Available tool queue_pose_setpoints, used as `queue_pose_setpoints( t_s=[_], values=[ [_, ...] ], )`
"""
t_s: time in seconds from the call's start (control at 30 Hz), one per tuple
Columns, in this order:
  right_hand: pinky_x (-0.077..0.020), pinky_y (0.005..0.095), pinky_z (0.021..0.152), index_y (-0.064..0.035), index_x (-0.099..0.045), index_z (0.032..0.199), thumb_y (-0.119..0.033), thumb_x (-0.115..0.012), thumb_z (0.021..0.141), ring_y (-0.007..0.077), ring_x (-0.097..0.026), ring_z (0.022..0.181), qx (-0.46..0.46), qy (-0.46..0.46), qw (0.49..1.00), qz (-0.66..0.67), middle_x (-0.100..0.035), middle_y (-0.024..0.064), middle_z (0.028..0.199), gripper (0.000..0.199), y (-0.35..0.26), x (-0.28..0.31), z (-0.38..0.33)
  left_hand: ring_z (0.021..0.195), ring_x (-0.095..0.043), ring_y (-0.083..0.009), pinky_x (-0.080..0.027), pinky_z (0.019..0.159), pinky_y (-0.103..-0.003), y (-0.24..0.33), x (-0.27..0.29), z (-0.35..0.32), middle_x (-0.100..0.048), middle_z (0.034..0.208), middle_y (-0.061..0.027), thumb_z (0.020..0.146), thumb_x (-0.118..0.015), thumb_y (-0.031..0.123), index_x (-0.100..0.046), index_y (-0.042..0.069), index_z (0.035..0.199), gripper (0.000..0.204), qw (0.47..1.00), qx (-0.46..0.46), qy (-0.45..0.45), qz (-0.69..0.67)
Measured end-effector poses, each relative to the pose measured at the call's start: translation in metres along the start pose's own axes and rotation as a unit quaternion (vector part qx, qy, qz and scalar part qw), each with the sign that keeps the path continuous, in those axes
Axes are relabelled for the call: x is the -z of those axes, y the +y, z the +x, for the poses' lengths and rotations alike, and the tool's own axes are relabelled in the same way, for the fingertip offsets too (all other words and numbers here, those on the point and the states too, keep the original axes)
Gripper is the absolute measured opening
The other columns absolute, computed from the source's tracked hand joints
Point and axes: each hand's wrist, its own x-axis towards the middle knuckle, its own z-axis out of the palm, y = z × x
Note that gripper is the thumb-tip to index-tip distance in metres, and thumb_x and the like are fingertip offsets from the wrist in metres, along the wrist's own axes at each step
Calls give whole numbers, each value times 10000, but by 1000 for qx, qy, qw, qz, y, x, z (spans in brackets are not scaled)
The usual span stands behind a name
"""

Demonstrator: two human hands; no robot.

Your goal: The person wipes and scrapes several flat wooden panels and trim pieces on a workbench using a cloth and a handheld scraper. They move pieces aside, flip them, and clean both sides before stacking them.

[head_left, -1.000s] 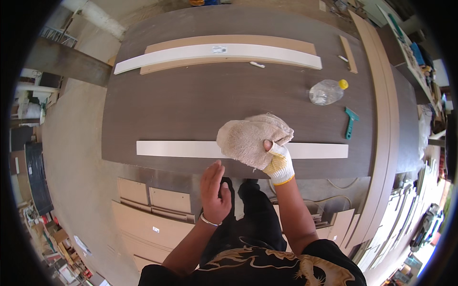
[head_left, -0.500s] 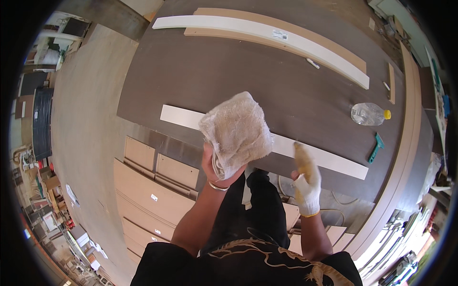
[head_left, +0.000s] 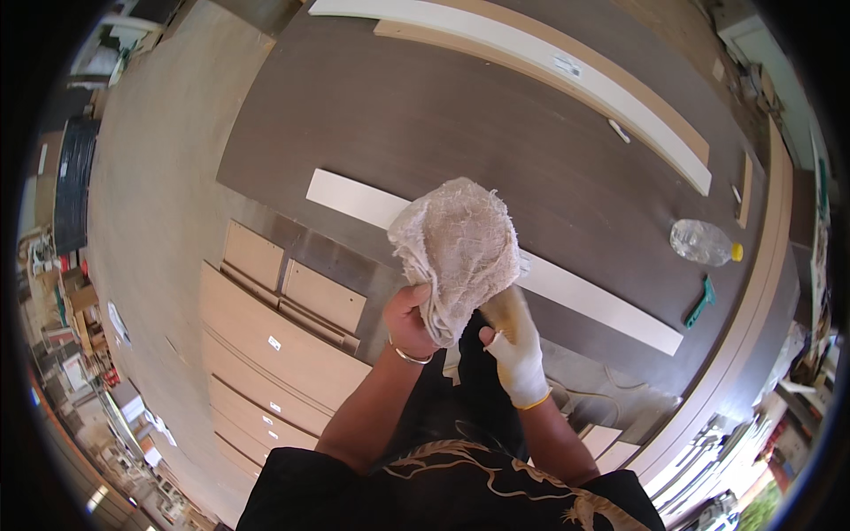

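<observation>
A folded beige towel [head_left: 465,243] is held up over the worktable, its fuzzy face toward me. My bare left hand [head_left: 410,320] grips its lower left edge, thumb in front, a bracelet at the wrist; the other fingers are hidden. Close to the towel's lower right edge is my right hand [head_left: 513,345], in a white glove with a yellowish-brown finger area. Its fingers are stretched and a little blurred, the thumb apart; whether they touch the towel I cannot tell. Behind the towel, a narrow white board [head_left: 602,305] lies along the table's near side.
On the dark table [head_left: 398,115] lie a long white strip [head_left: 531,53] over a brown board [head_left: 660,111], a clear bottle with a yellow cap [head_left: 702,242] and a green-handled scraper [head_left: 700,302]. Brown panels [head_left: 274,341] are stacked at the lower left.
My right hand has moved left, from over the white board to beside the towel. The towel has shifted slightly right and its shape has changed. The view has turned a little.
</observation>
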Motion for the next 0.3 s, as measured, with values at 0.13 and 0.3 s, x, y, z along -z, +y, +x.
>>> queue_pose_setpoints(
  t_s=[0.13, 0.3],
  values=[
    [-300, 556, 1250, 59, -267, 1634, -39, -816, 747, 525, -381, 1508, 234, 18, 885, -402, -387, 335, 1611, 1048, -10, -17, 19, 1272, -637, -295, -490, 1116, -444, 23, -19, -4, -646, 1361, -161, 974, -646, 229, -492, -2, 1496, 591, 935, 61, 179, 300],
    [-233, 713, 1242, -7, -413, 1585, -213, -761, 881, 584, -281, 1528, 309, -91, 783, -532, -356, 311, 1625, 811, -6, -24, 61, 1318, -593, -338, -419, 1168, -480, 4, -78, -2, -637, 1336, -225, 1017, -665, 390, -586, -44, 1385, 574, 730, 51, 44, 680]
  ],
)
